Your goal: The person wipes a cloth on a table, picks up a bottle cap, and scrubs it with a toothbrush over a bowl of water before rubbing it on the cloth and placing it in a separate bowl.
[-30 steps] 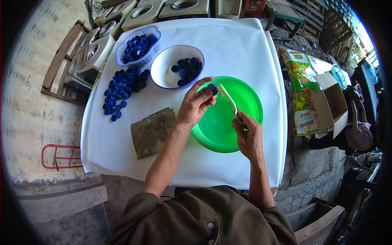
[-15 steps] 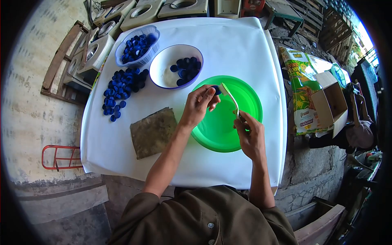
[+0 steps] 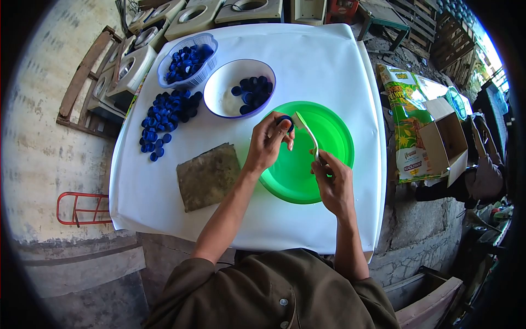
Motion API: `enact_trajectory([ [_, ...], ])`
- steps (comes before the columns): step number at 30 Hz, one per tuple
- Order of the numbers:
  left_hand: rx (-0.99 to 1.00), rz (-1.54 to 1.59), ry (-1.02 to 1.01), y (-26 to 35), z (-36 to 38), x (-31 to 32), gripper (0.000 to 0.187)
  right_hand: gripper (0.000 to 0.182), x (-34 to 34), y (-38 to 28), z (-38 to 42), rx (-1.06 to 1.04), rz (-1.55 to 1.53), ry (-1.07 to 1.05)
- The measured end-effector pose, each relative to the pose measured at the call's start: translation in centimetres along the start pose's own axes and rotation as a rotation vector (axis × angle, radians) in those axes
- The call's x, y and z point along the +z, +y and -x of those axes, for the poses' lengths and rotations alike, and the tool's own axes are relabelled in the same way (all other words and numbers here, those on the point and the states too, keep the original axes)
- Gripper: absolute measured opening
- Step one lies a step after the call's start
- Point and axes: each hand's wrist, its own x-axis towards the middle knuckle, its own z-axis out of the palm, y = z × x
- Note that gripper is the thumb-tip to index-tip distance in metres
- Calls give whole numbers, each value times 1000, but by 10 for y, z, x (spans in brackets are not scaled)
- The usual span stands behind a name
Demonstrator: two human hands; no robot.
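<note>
Between the fingers of my left hand (image 3: 267,141) is a blue bottle cap (image 3: 285,123), held over the left side of a green basin (image 3: 335,123). My right hand (image 3: 333,178) grips the handle of a toothbrush (image 3: 310,134). Its bristle head is up against the right side of the cap. Left of the basin, a white bowl (image 3: 222,82) with a purple rim has several blue caps inside. A pale blue basket (image 3: 204,75) full of caps stands behind a loose pile of blue caps (image 3: 164,118) on the table.
A dirty, flat brown square (image 3: 207,176) lies on the white-covered table (image 3: 148,200), near my left forearm. On the right are a cardboard box (image 3: 444,137), a printed sack (image 3: 408,126) and another person (image 3: 485,172). Appliance casings (image 3: 194,19) line the back.
The cap in my left hand has turned so that more of its round face shows. The brush head has shifted slightly against it. The whole view has moved a little.
</note>
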Motion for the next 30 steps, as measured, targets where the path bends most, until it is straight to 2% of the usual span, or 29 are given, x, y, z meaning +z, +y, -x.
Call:
enact_trajectory([
  [3, -45, 79, 7, 6, 1, 1, 28, 25, 1, -1, 1, 9, -11, 8],
  [7, -1, 149, 26, 4, 0, 0, 23, 24, 3, 0, 5, 19, -29, 14],
  [9, 20, 177, 5, 0, -1, -5, 23, 25, 2, -2, 4, 21, -16, 4],
  [15, -82, 269, -9, -1, 2, -11, 27, 25, 6, 0, 2, -11, 31, 21],
  [18, -47, 335, 4, 1, 0, -11, 31, 25, 8, 5, 6, -21, 31, 29],
  [21, -31, 321, -30, -1, 0, -13, 29, 25, 7, 3, 5, 10, 59, 29],
  [24, -40, 391, 25, 0, -1, -9, 26, 25, 9, -2, 4, -9, 55, 68],
  [27, -61, 448, 30, -7, -4, -20, 31, 24, 10, -4, 5, -46, 75, 44],
  [30, -52, 467, 45, -7, -3, -20, 26, 23, 12, -1, 7, -37, 99, 43],
])
